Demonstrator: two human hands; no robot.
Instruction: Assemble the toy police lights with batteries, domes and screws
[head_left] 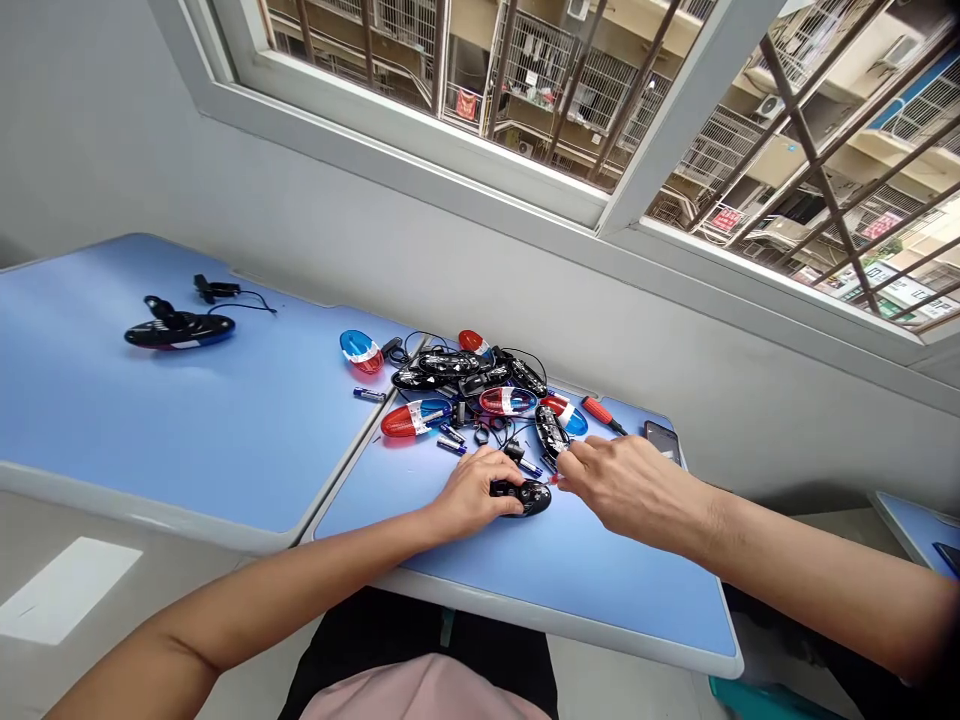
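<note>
A black oval housing (537,498) lies on the blue table near its front. My left hand (474,492) is closed over its left end, pressing it against the tabletop. Just right of the housing, my right hand (622,490) is closed, fingertips pinched together. A small red bit (553,480) shows at those fingertips, too small to name. Behind both hands is a pile of black oval housings (448,362) with cables, red-and-blue light covers (416,418) and several blue batteries (451,446).
On the left table (247,430) sits an assembled black light unit (180,328) beside a cabled black part (216,290). A red-handled screwdriver (602,414) and a phone (663,440) lie at the right back. A wall and barred window stand behind the tables.
</note>
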